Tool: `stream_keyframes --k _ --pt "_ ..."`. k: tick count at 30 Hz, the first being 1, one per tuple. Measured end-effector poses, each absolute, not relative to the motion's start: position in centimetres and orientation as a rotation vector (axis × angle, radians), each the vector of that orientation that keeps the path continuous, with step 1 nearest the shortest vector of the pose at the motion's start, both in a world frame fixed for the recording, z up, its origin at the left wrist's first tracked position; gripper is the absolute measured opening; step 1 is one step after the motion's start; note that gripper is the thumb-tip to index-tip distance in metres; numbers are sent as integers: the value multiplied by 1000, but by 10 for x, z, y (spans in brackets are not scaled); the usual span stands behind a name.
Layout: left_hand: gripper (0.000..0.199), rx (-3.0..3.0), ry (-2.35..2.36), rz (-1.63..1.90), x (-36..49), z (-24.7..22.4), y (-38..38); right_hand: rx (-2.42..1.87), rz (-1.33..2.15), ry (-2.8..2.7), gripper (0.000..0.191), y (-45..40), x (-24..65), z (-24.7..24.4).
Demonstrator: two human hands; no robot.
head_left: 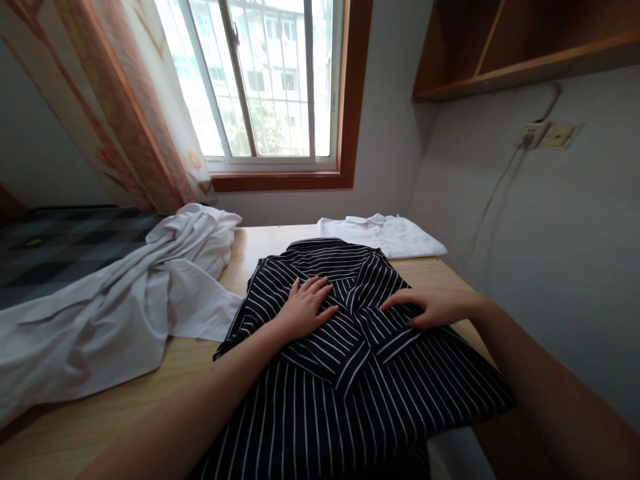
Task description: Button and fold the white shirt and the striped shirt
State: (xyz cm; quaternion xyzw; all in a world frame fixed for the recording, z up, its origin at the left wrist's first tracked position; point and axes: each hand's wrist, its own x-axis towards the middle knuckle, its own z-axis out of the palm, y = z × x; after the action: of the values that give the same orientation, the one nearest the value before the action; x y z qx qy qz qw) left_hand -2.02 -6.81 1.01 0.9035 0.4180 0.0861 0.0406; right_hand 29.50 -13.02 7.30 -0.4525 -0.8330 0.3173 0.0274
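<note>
A black shirt with white stripes (pixel 320 413) lies on the wooden table (pixel 195 373), its sleeves folded inward across the middle and its lower part reaching the near edge. My left hand (pixel 306 310) rests flat on the shirt's left side, fingers spread. On the right, my right hand (pixel 433 307) touches a folded sleeve, thumb and fingers apart in a loose curve; no cloth is visibly pinched between them.
Rumpled white cloth (pixel 150 293) covers the table's left side. A folded white garment (pixel 383 233) lies at the back right. Beyond are a window (pixel 270 87), a curtain (pixel 135 100), a wall shelf (pixel 525 67) and a socket with a cord (pixel 534 135).
</note>
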Motion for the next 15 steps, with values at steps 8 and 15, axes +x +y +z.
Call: stream_keyframes --k 8,15 --pt "61 2776 1278 284 -20 8 -67 -1372 641 -2574 39 -168 285 44" --pt "56 2754 1251 399 -21 6 -65 -1248 345 -2355 16 -166 262 51"
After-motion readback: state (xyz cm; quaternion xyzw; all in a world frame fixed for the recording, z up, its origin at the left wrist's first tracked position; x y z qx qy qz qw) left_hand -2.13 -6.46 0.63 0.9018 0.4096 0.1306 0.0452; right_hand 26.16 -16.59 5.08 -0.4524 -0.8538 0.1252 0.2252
